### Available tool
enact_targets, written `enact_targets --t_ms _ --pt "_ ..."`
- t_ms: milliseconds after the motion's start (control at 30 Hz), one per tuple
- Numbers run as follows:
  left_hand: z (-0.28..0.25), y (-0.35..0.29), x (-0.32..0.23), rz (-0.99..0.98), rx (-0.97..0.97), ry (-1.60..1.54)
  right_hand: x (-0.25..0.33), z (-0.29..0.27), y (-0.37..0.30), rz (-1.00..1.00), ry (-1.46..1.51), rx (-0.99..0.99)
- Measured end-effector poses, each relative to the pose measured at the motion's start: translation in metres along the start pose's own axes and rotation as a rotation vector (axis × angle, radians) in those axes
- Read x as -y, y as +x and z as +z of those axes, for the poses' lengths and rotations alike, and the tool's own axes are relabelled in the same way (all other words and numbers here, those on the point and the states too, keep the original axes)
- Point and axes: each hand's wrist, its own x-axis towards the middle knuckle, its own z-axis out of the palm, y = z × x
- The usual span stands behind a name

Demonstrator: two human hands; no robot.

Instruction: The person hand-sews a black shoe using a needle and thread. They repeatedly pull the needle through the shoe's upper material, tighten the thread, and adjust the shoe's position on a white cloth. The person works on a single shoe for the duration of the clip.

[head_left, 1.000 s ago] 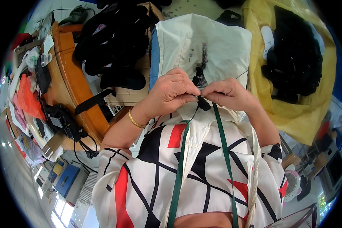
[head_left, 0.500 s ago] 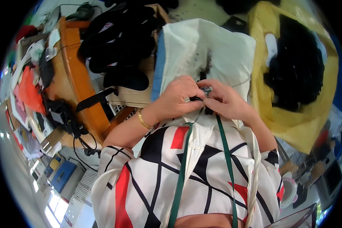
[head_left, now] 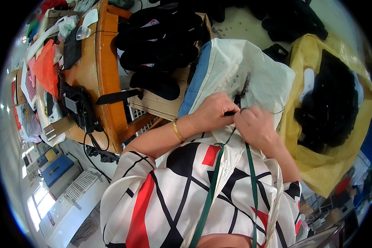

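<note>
My left hand (head_left: 215, 111), with a gold bracelet above its wrist, is closed in a pinch on a small black strip (head_left: 230, 113). Right up against it, my right hand (head_left: 254, 126) has its fingers curled; what they hold is mostly hidden, with just a bit of something dark and rounded at the fingertips. Both hands are over a white cloth (head_left: 268, 70) spread across my lap. Just beyond my fingers a line of black scraps and lint (head_left: 244, 87) lies on that cloth.
Black shoe-shaped pieces (head_left: 157, 84) are heaped at the left on a cardboard box (head_left: 169, 108), beside an orange wooden table (head_left: 109, 74). A black bag (head_left: 76, 105) hangs by that table. To the right stands a yellow sack (head_left: 318, 171) containing black pieces (head_left: 332, 103).
The view has shifted, so the surroundings sit farther right. My right hand has turned and curled its fingers; the small metallic glint between my hands no longer shows.
</note>
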Motion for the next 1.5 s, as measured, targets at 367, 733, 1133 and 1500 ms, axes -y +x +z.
enact_targets --t_ms 367,733,1133,1500 --pt "-0.015 0.008 0.008 0.054 -0.176 0.201 -0.028 -0.038 -0.024 1.123 1.626 -0.435" --pt "-0.015 0.006 0.028 -0.127 -0.173 0.094 -0.097 -0.076 -0.066 0.853 1.032 -1.296" --pt "-0.095 0.045 0.055 -0.273 -0.775 -0.830 -0.031 0.016 0.012 0.648 0.614 -0.164" --pt "-0.219 0.056 0.143 -0.226 -1.468 -1.404 -0.027 0.022 0.004 0.692 0.632 -0.099"
